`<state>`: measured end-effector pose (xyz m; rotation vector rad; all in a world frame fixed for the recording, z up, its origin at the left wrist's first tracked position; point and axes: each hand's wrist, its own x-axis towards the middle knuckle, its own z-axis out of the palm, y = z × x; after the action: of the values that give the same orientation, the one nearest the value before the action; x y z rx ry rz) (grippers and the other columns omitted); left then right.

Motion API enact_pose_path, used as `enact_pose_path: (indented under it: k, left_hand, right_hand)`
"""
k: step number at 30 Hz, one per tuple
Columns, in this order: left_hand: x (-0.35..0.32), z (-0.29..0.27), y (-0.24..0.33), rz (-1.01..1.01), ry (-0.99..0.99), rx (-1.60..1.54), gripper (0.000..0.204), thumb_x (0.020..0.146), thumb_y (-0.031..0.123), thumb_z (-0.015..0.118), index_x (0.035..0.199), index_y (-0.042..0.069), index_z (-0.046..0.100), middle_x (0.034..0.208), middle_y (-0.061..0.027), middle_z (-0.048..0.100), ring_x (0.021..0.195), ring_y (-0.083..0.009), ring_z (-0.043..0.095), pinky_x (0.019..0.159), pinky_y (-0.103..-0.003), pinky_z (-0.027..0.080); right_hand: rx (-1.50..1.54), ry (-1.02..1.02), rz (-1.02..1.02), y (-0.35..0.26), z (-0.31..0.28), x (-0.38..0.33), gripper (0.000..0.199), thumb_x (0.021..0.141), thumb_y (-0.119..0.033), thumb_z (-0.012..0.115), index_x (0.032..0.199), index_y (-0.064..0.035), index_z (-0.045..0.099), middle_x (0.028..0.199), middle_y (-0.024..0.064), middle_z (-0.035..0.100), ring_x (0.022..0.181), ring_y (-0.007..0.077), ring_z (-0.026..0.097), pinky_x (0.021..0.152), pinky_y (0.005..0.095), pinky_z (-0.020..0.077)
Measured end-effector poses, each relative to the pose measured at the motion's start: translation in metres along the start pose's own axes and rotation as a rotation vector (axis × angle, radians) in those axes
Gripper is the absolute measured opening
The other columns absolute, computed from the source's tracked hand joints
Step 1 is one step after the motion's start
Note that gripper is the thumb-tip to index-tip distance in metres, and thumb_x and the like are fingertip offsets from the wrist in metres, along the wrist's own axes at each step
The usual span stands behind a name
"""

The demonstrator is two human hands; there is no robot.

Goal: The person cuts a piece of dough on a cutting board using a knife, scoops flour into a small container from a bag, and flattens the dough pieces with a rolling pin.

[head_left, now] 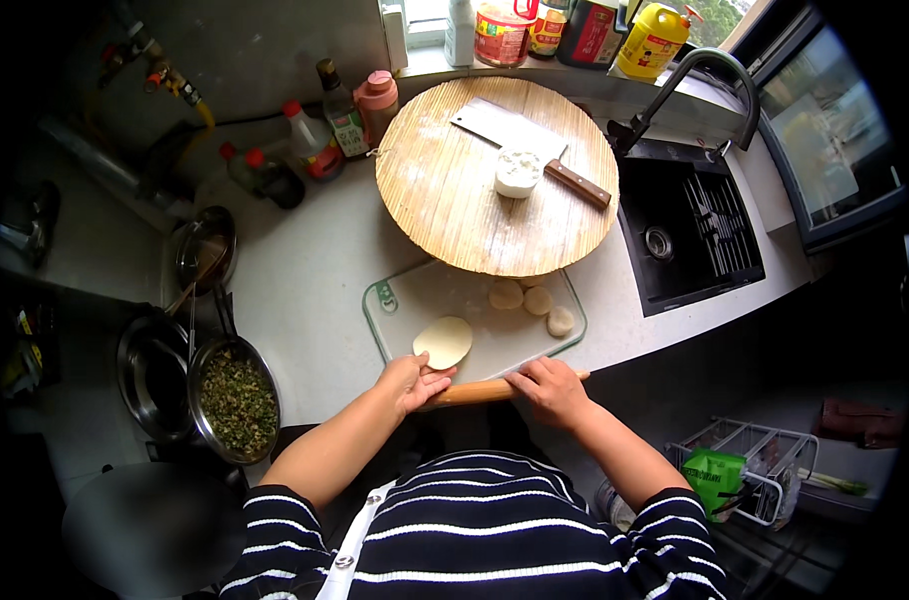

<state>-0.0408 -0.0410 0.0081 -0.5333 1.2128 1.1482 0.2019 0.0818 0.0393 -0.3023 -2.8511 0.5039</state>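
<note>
A flat oval dough wrapper (pixel 444 343) lies at the near left of a clear cutting board with a green rim (pixel 375 322). My left hand (pixel 411 383) has its thumb on the wrapper's near edge, with the fingers curled below it. My right hand (pixel 548 388) is closed around the right part of a wooden rolling pin (pixel 470 392), which lies along the board's near edge. The pin's left end passes close to my left fingers. Several small rounds of dough (pixel 538 300) sit at the board's far right, partly under the overhang of a round slatted mat (pixel 425 190).
On the mat lie a cleaver (pixel 579 184) and a white tub of flour (pixel 519 173). A pan of chopped green filling (pixel 237 398) stands left, beside metal bowls (pixel 145 375). Bottles (pixel 315 145) line the back left. A black sink (pixel 660 243) with a tall faucet (pixel 720 60) is right.
</note>
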Motion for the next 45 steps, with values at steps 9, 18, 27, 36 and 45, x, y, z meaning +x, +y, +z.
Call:
enact_pose_path:
  k: [9,18,27,36,45]
  left_hand:
    - [-0.033,0.035,0.012,0.194,-0.257,-0.120,0.030,0.100,0.014,0.045,0.126,-0.001,0.043,0.126,-0.0211,0.055,0.116,-0.0333,0.056,0.100,-0.046,0.045]
    - [-0.045,0.013,-0.018,-0.047,-0.150,-0.005,0.032,0.100,0.015,0.045,0.124,-0.006,0.046,0.124,-0.0241,0.056,0.115,-0.0334,0.057,0.098,-0.045,0.048]
    - [0.023,-0.025,0.011,1.162,0.381,1.866,0.060,0.095,0.040,0.046,0.143,0.005,0.037,0.150,-0.0147,0.033,0.143,-0.0362,0.019,0.112,-0.060,0.014]
    - [0.003,-0.071,-0.026,1.010,0.184,2.011,0.074,0.092,0.048,0.049,0.151,0.011,0.021,0.158,-0.0139,0.016,0.146,-0.0342,0.011,0.112,-0.063,0.005]
    - [0.017,-0.022,0.019,1.025,0.336,1.935,0.070,0.093,0.048,0.047,0.149,0.009,0.027,0.157,-0.0136,0.018,0.145,-0.0354,0.012,0.111,-0.065,0.008]
  right_hand:
    - [0.065,-0.003,-0.013,-0.006,0.016,0.002,0.035,0.072,-0.010,0.065,0.107,-0.0103,0.065,0.092,0.0065,0.059,0.081,0.0250,0.059,0.067,0.0355,0.0481]
    - [0.112,0.026,0.031,-0.002,0.018,0.002,0.033,0.074,-0.009,0.067,0.106,-0.0095,0.064,0.090,0.0080,0.060,0.080,0.0272,0.060,0.067,0.0378,0.0483]
    - [-0.104,0.022,0.250,0.003,0.055,0.033,0.060,0.080,-0.034,0.065,0.127,-0.0010,0.049,0.123,0.0183,0.050,0.113,0.0348,0.049,0.091,0.0459,0.0415]
    - [-0.085,-0.309,0.159,-0.027,0.066,-0.021,0.097,0.082,-0.069,0.048,0.147,-0.0002,0.027,0.154,0.0227,0.020,0.143,0.0384,0.017,0.115,0.0516,0.0128]
    - [-0.107,-0.155,0.300,0.006,0.061,0.035,0.095,0.082,-0.059,0.056,0.144,0.0053,0.025,0.151,0.0291,0.019,0.141,0.0443,0.018,0.112,0.0577,0.0160]
